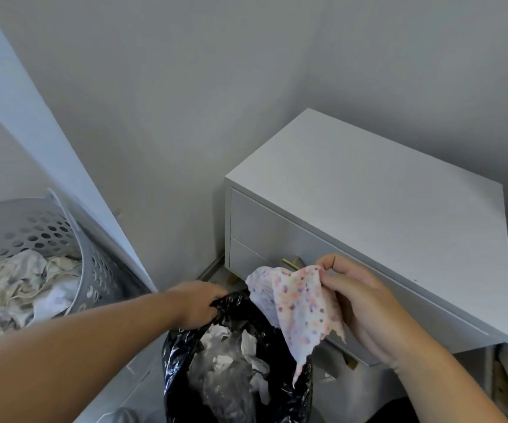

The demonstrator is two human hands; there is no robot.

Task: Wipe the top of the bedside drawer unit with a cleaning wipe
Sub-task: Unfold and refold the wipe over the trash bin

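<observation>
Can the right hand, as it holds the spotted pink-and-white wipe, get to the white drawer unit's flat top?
Probably yes: the right hand with the wipe hangs just beside the bare top, nothing between.

Laundry basket cut by left edge

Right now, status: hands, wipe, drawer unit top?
Right hand pinching dotted wipe, hanging over black bin bag. Left hand gripping bag rim. Drawer unit top bare, nothing in the way.
</observation>
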